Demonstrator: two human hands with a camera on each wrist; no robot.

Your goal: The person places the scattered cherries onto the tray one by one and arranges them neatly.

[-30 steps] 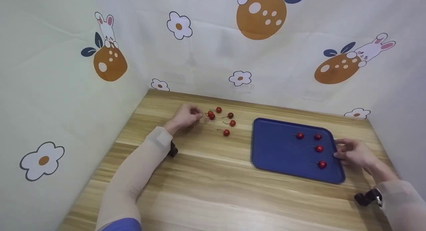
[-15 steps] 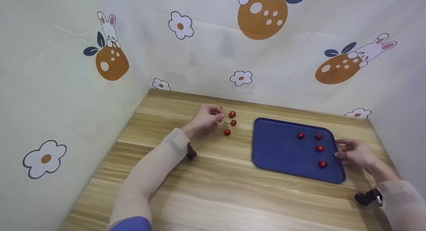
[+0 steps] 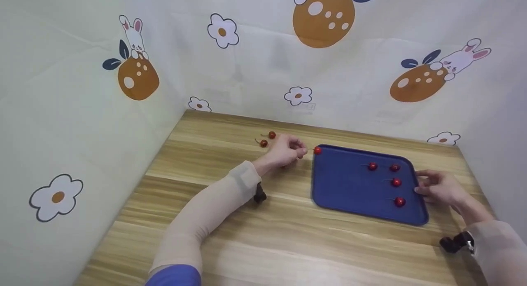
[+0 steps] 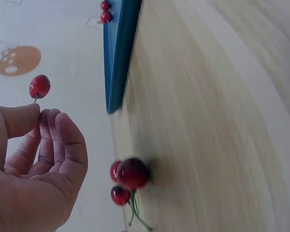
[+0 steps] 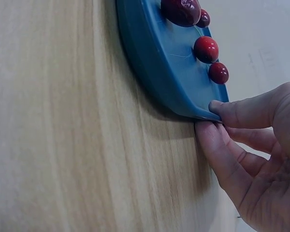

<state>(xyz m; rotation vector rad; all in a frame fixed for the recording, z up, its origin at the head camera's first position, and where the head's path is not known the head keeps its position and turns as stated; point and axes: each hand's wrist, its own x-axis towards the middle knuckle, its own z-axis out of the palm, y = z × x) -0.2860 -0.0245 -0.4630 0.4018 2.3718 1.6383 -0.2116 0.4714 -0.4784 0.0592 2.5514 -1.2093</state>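
My left hand pinches a red cherry by its stem, between thumb and fingertips. That cherry appears over the far left corner of the blue tray, and the left wrist view shows it raised off the table. At the tray's right side, my right hand grips the rim, with the thumb on top and fingers against the outside. Several cherries lie on the tray's right half, stems pointing left. Two cherries are visible on the table behind my left hand; the hand and forearm hide the area beside them.
The wooden table extends in front of the tray. In the left wrist view, more loose cherries sit close together below the tray's edge. Patterned cloth walls border the table at the back and sides.
My left hand reached among the table cherries, pinched one by its stem and carried it right to the tray's corner. My right hand stays at the tray's rim.
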